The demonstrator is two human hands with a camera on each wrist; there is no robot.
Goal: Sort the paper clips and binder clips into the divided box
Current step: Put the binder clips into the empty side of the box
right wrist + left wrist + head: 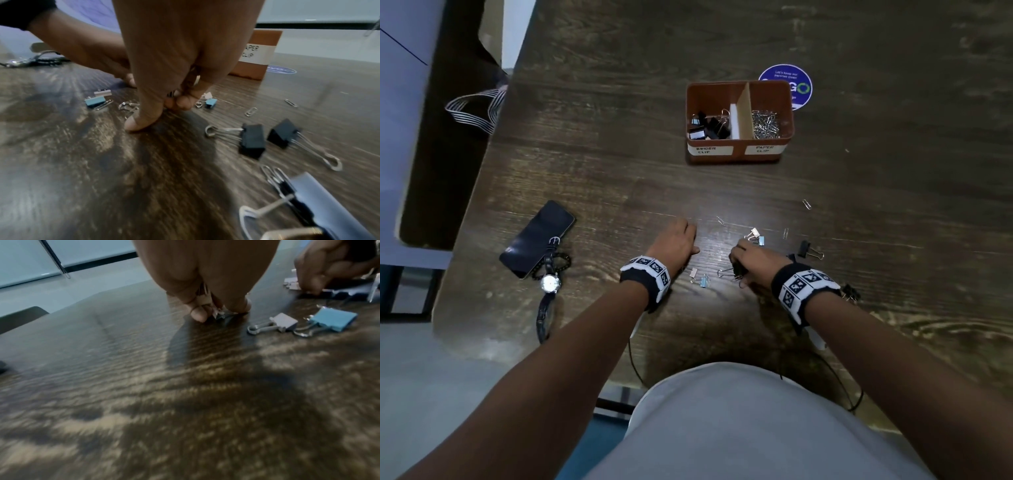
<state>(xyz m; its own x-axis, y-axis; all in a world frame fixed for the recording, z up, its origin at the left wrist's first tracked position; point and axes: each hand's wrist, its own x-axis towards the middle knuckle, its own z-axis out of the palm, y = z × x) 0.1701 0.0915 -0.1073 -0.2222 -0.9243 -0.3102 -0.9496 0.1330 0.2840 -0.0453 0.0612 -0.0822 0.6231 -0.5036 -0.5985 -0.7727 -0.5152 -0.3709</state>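
Head view looks down; wrist views skim low — sharing the table.

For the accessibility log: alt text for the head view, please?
Both hands work among clips scattered on a dark wooden table: the right hand holds black binder clips, the left hand rests fingertips down. Behind stands a brown divided box, binder clips left, paper clips right.

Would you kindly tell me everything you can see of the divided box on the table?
The divided box is a brown rectangular tub with rounded corners, standing upright on the dark wooden table, beyond both hands and touched by neither. A tan divider splits it in two. White front labels read BINDER CLIP at left and PAPER CLIP at right. The left compartment holds black binder clips, the right silver paper clips.
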